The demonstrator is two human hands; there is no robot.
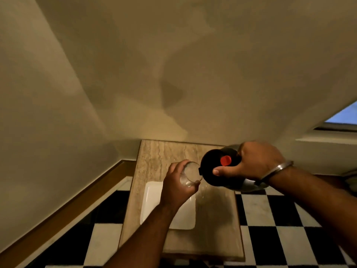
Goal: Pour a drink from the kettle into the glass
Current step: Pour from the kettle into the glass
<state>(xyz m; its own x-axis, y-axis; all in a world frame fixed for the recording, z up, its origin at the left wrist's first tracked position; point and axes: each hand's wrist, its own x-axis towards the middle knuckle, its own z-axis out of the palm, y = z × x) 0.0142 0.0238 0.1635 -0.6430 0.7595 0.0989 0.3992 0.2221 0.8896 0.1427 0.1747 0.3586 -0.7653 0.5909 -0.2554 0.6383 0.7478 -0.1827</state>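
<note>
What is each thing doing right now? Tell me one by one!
glass: held up in the left hand, above the table, looks about empty
kettle: held in the right hand, tipped toward the glass, black lid on, spout at the rim
white plate: lying flat on the table, empty where visible
table: holds only the plate
</note>
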